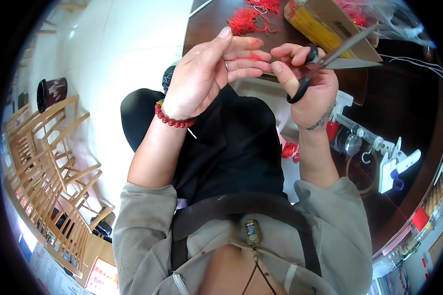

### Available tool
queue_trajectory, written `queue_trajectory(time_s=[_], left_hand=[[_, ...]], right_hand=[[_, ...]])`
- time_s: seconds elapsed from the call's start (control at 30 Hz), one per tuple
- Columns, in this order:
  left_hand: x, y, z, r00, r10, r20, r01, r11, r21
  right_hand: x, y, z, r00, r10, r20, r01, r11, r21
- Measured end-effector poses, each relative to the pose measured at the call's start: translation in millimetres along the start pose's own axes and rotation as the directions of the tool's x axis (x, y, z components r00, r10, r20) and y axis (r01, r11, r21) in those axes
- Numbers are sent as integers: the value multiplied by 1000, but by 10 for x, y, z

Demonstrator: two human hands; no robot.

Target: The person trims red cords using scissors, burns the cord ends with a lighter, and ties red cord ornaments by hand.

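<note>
My left hand is turned palm up with its fingers stretched out flat and the thumb raised. A short piece of red thread lies across its fingers. Black-handled scissors are in my right hand, the thumb and fingers at the handle loops. Their blades are apart and point away to the right. My right fingertips are close to the left fingertips; whether they touch the thread I cannot tell.
Red tasselled cords lie on the dark table. Beyond the scissors stands a cardboard box with yellow tape. A white clamp-like device is on the right. Wooden chairs and a dark bin stand at left.
</note>
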State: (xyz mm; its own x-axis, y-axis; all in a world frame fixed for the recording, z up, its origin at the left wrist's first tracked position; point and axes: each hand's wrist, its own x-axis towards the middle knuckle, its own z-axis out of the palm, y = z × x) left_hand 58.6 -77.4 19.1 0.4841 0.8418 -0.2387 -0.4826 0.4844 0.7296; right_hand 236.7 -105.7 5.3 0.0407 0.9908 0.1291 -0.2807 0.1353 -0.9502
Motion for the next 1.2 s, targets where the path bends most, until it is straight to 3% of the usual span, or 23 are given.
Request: queue_trajectory(time_s=[0.03, 0.17, 0.2, 0.3, 0.43, 0.47, 0.57, 0.7, 0.77, 0.83, 0.9, 0.97, 1.07, 1.2], left_hand=[[-34, -29, 53, 1000, -5, -7, 5, 1000, -10], [-208, -136, 265, 999, -34, -10, 35, 997, 69], [-243, -161, 306, 999, -41, 16, 39, 995, 93], [-373, -299, 483, 999, -25, 29, 22, 994, 106], [-526, -469, 625, 993, -88, 76, 75, 984, 163], [-557, -565, 666, 994, -72, 78, 55, 978, 203], [-646, -732, 783, 997, -28, 76, -2, 932, 363], [-767, -915, 877, 994, 38, 101, -87, 836, 542], [-809, -955, 902, 990, 55, 129, -123, 784, 608], [-818, -992, 881, 966, 153, 206, -255, 658, 708], [-850, -975, 896, 973, 116, 202, -227, 658, 718], [-918, -888, 978, 991, -60, 119, -29, 773, 633], [-969, -892, 1043, 994, -37, 107, -17, 885, 465], [-995, -900, 1000, 993, 21, 113, -67, 903, 424]], right_hand=[[-54, -36, -12, 1000, 30, 1, -30, 1000, -4], [-297, -89, -155, 999, 33, -1, -31, 925, -380], [-368, -163, -149, 996, 61, -65, -84, 883, -462], [-558, -262, -225, 989, -145, -8, 109, 778, -618], [-815, -329, -396, 999, -24, -33, -3, 760, -650], [-888, -310, -456, 999, 1, -35, -22, 786, -618], [-1131, -346, -499, 987, 137, -86, -146, 983, -110], [-1361, -485, -591, 969, 237, -71, -224, 963, 150], [-1437, -533, -630, 957, 279, -81, -260, 947, 186], [-1480, -548, -640, 949, 307, -69, -281, 926, 251], [-1515, -544, -669, 939, 344, -18, -321, 891, 323], [-1535, -520, -697, 931, 364, 24, -347, 862, 370], [-1532, -573, -634, 895, 440, 73, -420, 775, 473], [-1505, -552, -562, 872, 481, 87, -446, 710, 544]])
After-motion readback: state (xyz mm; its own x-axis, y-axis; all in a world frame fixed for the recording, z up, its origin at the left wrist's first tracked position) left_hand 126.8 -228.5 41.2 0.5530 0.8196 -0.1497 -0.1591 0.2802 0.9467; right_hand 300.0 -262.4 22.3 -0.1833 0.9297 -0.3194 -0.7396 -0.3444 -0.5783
